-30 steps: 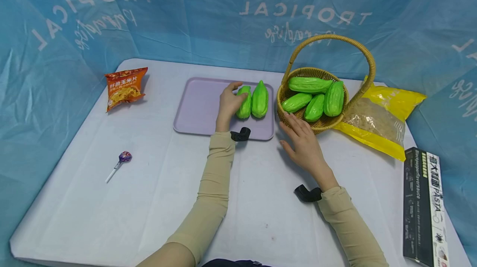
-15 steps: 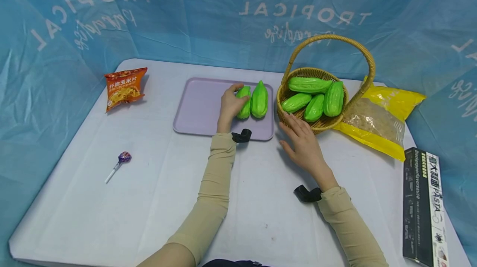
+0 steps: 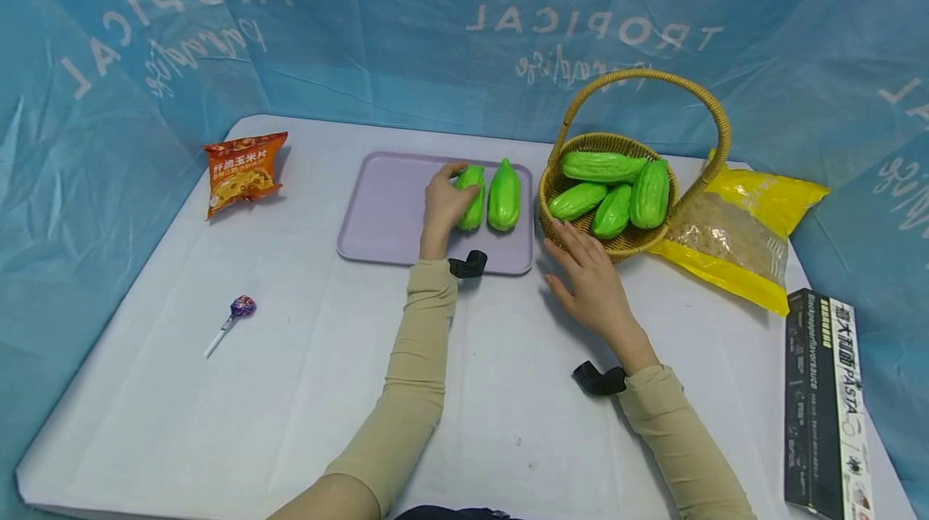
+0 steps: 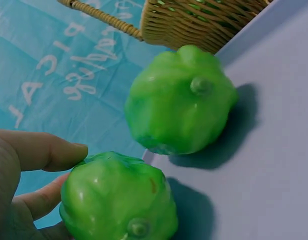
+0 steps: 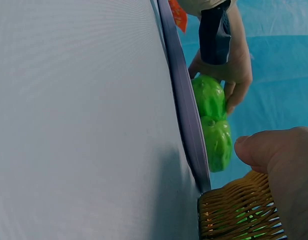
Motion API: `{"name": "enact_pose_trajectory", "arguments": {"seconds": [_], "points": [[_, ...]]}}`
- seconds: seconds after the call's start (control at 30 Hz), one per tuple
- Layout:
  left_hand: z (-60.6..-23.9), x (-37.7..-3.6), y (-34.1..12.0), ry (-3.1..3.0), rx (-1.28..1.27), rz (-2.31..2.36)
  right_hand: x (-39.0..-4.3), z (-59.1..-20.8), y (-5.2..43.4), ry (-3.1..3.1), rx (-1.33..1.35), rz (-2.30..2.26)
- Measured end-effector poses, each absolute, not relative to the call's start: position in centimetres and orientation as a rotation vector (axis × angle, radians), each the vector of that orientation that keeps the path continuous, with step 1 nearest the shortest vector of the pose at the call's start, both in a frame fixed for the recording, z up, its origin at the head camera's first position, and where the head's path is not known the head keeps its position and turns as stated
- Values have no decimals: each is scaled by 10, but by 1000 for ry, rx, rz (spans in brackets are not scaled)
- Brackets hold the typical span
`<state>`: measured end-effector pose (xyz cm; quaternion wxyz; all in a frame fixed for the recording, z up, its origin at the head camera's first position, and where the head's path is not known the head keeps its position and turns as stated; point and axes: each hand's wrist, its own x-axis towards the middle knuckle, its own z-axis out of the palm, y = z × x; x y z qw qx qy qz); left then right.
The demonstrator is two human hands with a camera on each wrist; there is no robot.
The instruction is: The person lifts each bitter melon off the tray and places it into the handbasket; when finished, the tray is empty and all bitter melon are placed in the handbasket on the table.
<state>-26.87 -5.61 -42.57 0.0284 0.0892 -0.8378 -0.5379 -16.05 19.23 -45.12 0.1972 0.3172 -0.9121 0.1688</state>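
Left hand curled round a green gourd on the lilac tray, thumb over the far end, fingers along its left flank; in the left wrist view thumb and fingers seen wrapping the gourd, blunt stem end toward the camera. Long axis running from the near edge of the bench toward the far edge, tip pointing away and leaning slightly right. Just beside it on the right, close enough that touching or apart cannot be told, a second gourd lying parallel, same pointing, near the tray's right edge. Right hand flat on the bench, fingers straight and relaxed, holding nothing, fingertips at the foot of the wicker basket; touching or not cannot be told. Basket standing right of the tray, handle arched overhead, with four more gourds piled inside at mixed angles. Behind and right of the basket, a yellow bag; toward the right near corner, a black pasta box lying lengthwise. Near the far left corner, an orange snack packet; toward the left edge, a lollipop, stick pointing to the near left.
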Motion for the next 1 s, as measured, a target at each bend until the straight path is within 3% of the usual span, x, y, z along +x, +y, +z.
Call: {"name": "enact_pose_trajectory", "arguments": {"seconds": [1.0], "points": [[-384,-265,-71,-2248,68,-1961,-161,-451,192,-2544,901,475]]}}
